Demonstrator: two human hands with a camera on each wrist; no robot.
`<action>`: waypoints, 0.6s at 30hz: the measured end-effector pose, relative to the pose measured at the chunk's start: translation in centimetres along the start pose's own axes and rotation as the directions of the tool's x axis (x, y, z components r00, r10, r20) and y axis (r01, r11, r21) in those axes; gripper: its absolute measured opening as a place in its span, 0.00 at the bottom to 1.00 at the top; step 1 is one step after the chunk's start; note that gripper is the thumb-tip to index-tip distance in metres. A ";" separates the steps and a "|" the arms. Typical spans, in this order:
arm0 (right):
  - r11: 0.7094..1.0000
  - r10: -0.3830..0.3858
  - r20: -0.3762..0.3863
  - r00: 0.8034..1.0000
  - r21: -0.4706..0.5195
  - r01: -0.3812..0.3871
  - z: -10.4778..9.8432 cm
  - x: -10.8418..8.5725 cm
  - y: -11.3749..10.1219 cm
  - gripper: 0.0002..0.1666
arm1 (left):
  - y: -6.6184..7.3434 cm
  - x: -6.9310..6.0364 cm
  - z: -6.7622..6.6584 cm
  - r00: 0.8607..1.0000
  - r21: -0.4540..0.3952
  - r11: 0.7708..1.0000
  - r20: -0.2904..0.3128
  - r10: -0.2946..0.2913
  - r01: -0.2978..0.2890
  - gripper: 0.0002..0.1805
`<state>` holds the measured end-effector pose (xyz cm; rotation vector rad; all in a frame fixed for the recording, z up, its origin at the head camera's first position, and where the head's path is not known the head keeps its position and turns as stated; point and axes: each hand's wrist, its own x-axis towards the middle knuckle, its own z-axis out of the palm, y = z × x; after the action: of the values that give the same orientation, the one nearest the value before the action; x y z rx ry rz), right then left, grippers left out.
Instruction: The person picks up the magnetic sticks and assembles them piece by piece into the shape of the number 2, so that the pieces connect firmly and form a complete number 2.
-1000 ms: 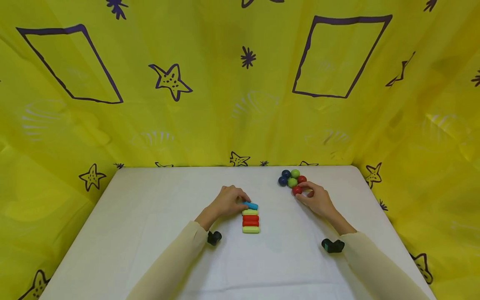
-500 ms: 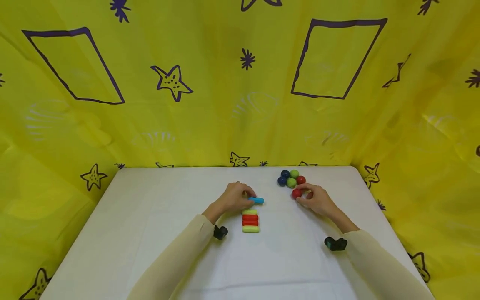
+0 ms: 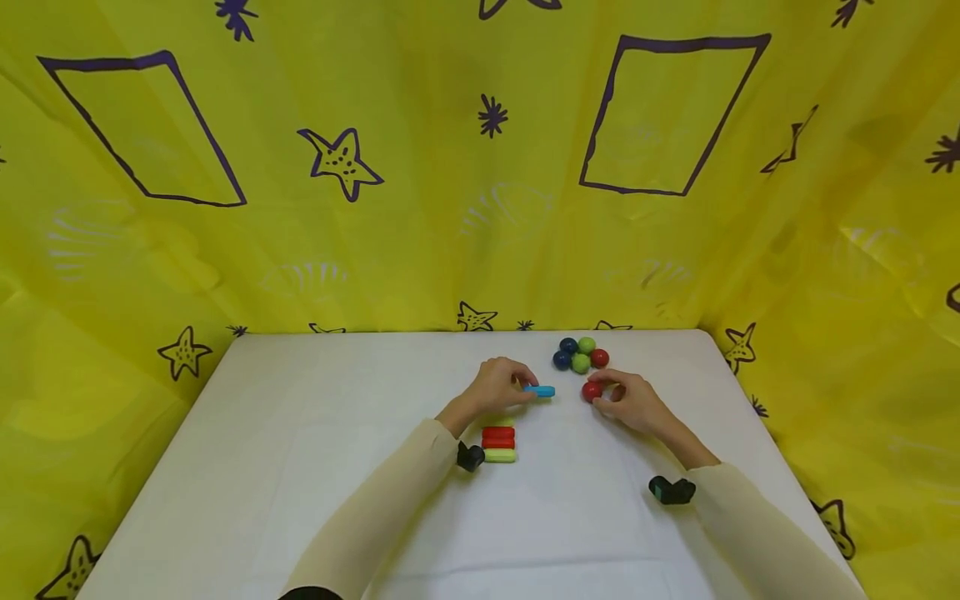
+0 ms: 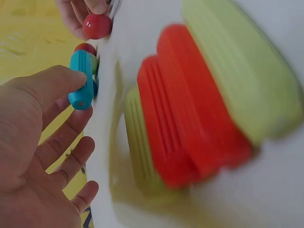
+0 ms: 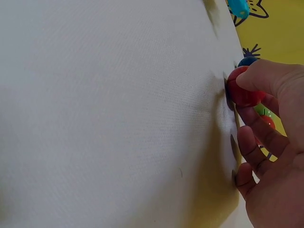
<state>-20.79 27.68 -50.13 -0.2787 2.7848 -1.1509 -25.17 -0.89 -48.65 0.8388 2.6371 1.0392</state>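
Between thumb and index finger my left hand [image 3: 498, 385] pinches a light-blue ridged stick-shaped block [image 3: 542, 391], held just off the table in the left wrist view. My right hand [image 3: 633, 402] holds a glossy red ball [image 5: 243, 95] by thumb and fingertips, low at the tabletop. The block and this ball are close together but apart. Below the left hand lies a row of similar blocks: two red blocks [image 4: 183, 109] side by side between a yellow-green block [image 4: 242, 71] at the front and another yellow-green block [image 4: 137, 142] at the back, partly covered in the head view.
Behind both hands sits a cluster of balls: two dark-blue balls [image 3: 562, 360], two green balls [image 3: 581, 363] and a red ball [image 3: 599, 357]. White cloth covers the table [image 3: 300, 467]. A yellow patterned curtain [image 3: 420, 250] encloses its back and sides.
My left hand has lifted the blue block off the back of the row and carried it right and away from me. My right hand has drawn the red ball slightly toward me, apart from the cluster.
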 end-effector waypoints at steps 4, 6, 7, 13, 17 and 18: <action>1.000 -0.007 0.002 1.000 0.000 0.007 -0.1 -0.1 0.1 0.24 | 0.8 0.8 0.9 1.000 -0.022 1.000 0.003 -0.011 0.011 0.08; 1.000 -0.012 -0.002 1.000 0.002 0.012 -0.1 -0.2 0.2 0.24 | 1.3 1.1 1.3 1.000 -0.032 0.999 0.009 -0.014 0.014 0.08; 1.000 -0.017 -0.004 1.000 0.001 0.017 -0.1 -0.2 0.2 0.24 | 1.5 1.3 1.5 1.000 -0.031 0.999 0.010 -0.015 0.015 0.08; 0.998 -0.058 -0.032 0.998 -0.009 0.057 -0.2 -0.4 0.3 0.23 | 2.5 2.3 2.6 1.000 0.025 1.000 0.010 -0.005 0.004 0.08; 0.998 -0.069 -0.031 0.997 -0.005 0.069 -0.2 -0.5 0.5 0.23 | 2.6 2.8 3.5 1.000 0.057 0.998 0.001 -0.005 0.005 0.08; 0.998 -0.068 -0.030 0.997 -0.005 0.068 -0.2 -0.5 0.5 0.23 | 2.6 2.8 3.7 1.000 0.058 0.998 -0.002 -0.006 0.006 0.08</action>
<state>-20.39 28.24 -50.35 -0.3616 2.8248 -1.1740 -25.01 4.39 -49.52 0.8419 2.6815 0.9666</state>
